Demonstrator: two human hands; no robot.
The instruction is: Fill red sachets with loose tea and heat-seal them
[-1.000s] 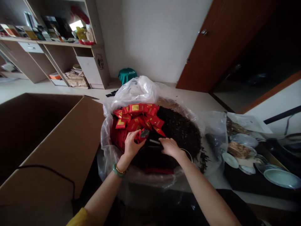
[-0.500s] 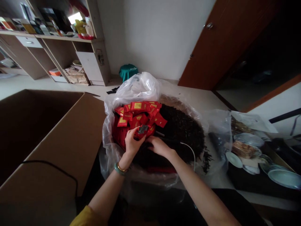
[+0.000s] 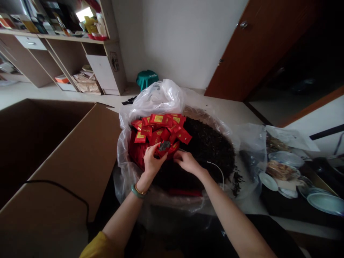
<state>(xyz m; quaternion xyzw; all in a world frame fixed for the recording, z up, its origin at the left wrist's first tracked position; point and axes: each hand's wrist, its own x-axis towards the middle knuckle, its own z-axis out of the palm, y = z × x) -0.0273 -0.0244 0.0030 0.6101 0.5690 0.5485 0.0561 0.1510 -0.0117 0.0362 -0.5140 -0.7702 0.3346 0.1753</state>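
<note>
1. The left hand (image 3: pixel 153 161) has its fingers pinching an open red sachet (image 3: pixel 163 146), above dark loose-leaf tea (image 3: pixel 215 145) in a plastic liner (image 3: pixel 170 94).
2. The right hand (image 3: pixel 188 162) curls just beside; I cannot tell what its fingers grip.
3. Piled red packets (image 3: pixel 159 118) lie beyond.

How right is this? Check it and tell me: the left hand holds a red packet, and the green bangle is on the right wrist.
The wrist is wrong. The head view shows the green bangle on the wrist of the left hand, which does hold a red packet.
</note>
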